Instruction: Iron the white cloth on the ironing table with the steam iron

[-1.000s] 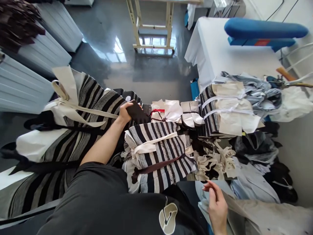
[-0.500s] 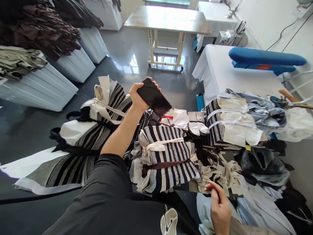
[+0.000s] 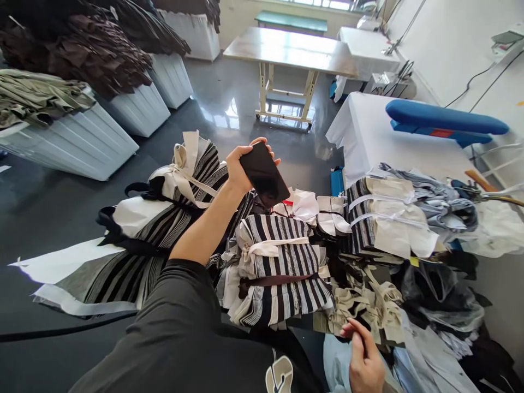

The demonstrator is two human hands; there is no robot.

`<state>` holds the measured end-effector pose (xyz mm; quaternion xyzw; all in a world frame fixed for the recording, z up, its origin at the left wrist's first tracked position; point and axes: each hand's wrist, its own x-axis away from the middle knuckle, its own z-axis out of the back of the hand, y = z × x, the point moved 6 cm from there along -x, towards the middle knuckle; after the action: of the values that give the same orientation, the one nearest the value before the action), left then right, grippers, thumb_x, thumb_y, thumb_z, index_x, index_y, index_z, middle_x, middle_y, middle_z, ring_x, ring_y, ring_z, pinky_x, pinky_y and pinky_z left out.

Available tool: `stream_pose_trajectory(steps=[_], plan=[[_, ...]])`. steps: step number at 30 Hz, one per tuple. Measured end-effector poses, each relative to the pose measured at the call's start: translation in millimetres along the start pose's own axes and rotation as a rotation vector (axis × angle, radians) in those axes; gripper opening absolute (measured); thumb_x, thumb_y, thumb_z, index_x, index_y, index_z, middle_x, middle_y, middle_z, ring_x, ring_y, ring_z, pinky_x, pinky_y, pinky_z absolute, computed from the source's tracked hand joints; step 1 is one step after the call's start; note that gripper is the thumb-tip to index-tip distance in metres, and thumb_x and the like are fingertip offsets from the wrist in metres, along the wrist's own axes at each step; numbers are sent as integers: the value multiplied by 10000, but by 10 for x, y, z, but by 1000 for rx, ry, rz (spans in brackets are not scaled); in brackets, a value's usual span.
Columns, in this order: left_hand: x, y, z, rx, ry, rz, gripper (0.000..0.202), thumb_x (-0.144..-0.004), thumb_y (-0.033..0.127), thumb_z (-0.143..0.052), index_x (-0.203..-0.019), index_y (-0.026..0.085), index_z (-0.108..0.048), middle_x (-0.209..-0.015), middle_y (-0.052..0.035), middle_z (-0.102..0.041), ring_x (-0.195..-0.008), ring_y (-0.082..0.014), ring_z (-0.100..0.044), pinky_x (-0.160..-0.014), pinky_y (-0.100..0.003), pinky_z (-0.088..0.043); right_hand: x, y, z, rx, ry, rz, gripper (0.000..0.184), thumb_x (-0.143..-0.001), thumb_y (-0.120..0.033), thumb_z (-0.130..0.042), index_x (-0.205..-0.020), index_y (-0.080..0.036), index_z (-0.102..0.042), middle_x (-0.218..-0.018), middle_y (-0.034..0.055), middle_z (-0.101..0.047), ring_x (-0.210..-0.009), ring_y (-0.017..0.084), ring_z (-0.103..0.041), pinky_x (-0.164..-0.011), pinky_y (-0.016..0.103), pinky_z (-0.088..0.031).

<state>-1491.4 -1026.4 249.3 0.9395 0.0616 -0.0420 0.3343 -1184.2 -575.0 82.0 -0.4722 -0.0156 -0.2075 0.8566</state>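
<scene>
Gripping a black phone [image 3: 264, 174] in the left hand [image 3: 239, 169], right hand [image 3: 364, 360] curled beside cream straps [image 3: 368, 305].

The only view came from a camera worn on the person's head, and it faced forward and down. The dark sleeve [image 3: 180, 311] filled the near edge, and the striped fabric bundles [image 3: 278, 267] lay close below the lens. Farther up the frame, the view ran out across the polished floor [image 3: 213, 125] to the metal-topped table [image 3: 286, 46], and beyond it, the windows [image 3: 323, 3] along the far wall.
</scene>
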Motion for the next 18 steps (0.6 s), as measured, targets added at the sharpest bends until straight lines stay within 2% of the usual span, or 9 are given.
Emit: stream_pose_trajectory(steps=[4, 8, 14, 18], plan=[[33, 35, 53, -54, 47, 46, 297, -809, 310, -514, -1000, 161, -685, -907, -79, -709, -859, -211, -685, -871, -418, -604, -13, 18, -26, 16, 14, -3, 466, -831, -659, -571, -1043, -283, -748, -911, 52, -790, -844, 302, -770, -835, 436, -618], [67, 70, 36, -63, 6, 104, 306, -794, 302, -516, -999, 155, -688, -924, -89, -701, -835, -201, -653, -832, -409, -593, -7, -43, -39, 12, 9, 30, 427, -852, -601, -569, -1053, -269, -747, -914, 60, -788, -829, 292, -769, -817, 414, -615], [51, 81, 90, -76, 2, 106, 304, -772, 297, -561, -996, 138, -693, -921, -96, -666, -843, -207, -625, -814, -394, -553, 9, -69, -53, 16, 4, 24, 429, -858, -586, -578, -1059, -247, -745, -919, 63, -789, -840, 296, -771, -821, 407, -612], [47, 70, 140, -109, 11, 105, 299, -806, 333, -553, -969, 140, -713, -900, -91, -667, -818, -201, -619, -783, -370, -534, -1, -19, -71, 27, -16, 16, 449, -876, -591, -562, -1090, -237, -736, -943, 67, -789, -871, 295, -769, -843, 406, -600]])
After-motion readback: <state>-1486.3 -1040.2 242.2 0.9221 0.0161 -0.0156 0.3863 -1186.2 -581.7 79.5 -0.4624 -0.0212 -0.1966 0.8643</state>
